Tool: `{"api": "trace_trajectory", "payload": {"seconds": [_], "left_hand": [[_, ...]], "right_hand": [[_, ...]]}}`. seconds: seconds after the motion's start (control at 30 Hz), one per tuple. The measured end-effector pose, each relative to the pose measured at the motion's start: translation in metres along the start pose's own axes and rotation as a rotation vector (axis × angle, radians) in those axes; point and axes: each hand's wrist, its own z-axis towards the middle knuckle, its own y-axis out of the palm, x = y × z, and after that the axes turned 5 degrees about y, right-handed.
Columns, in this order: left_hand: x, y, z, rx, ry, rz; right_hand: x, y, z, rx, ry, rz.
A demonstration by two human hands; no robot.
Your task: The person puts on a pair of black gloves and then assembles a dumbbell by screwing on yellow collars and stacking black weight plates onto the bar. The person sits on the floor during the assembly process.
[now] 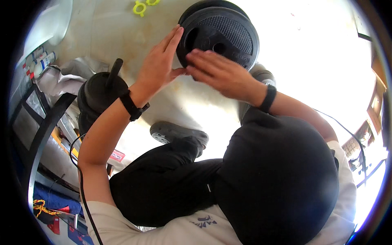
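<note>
A round black weight plate (234, 30) with a mesh-textured face and a centre hole lies on the pale floor, on top of another black disc that shows behind its upper rim. My left hand (157, 65) lies along the plate's left edge, its fingers stretched out and fingertips at the rim. Over the lower left of the plate is my right hand (222, 75), flat and slightly blurred, with fingers extended. Whether its palm presses on the plate, I cannot tell. Neither hand grips anything.
Left of my left forearm stands a stack of black round weights (96, 96) with an upright bar. Two yellow ring-shaped clips (139, 8) lie beyond the plate. White bottles (43, 65) and a dark metal frame (45, 134) are at the left. My shod foot (181, 132) is below the plate.
</note>
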Motion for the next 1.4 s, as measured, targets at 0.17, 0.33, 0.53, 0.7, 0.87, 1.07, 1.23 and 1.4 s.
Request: {"api": "trace_trajectory", "payload": {"seconds": [0.17,0.33,0.53,0.7,0.87,1.07,1.23,1.4], "left_hand": [[-0.002,0.006,-0.001,0.060,0.001,-0.083],[0.000,0.002,-0.001,0.062,-0.048,-0.091],[0.006,0.004,0.006,0.096,-0.066,-0.119],[0.000,0.009,-0.001,0.076,-0.175,-0.141],[-0.005,0.010,0.000,0.101,-0.122,-0.171],[0.001,0.006,0.002,0.091,-0.114,-0.180],[-0.006,0.011,-0.005,0.108,-0.131,-0.144],[-0.008,0.011,-0.002,0.127,-0.091,-0.142]], "right_hand": [[0.026,-0.006,0.038,-0.025,0.007,-0.099],[0.058,-0.028,-0.001,-0.066,0.198,-0.178],[0.011,-0.004,-0.027,-0.134,-0.051,0.150],[0.025,-0.005,0.030,-0.028,-0.098,-0.023],[0.055,-0.035,0.012,-0.077,0.144,-0.191],[0.019,-0.031,-0.018,-0.113,0.148,-0.025],[0.043,-0.028,0.026,0.074,0.102,-0.062],[0.050,-0.018,0.039,0.146,0.219,-0.081]]}}
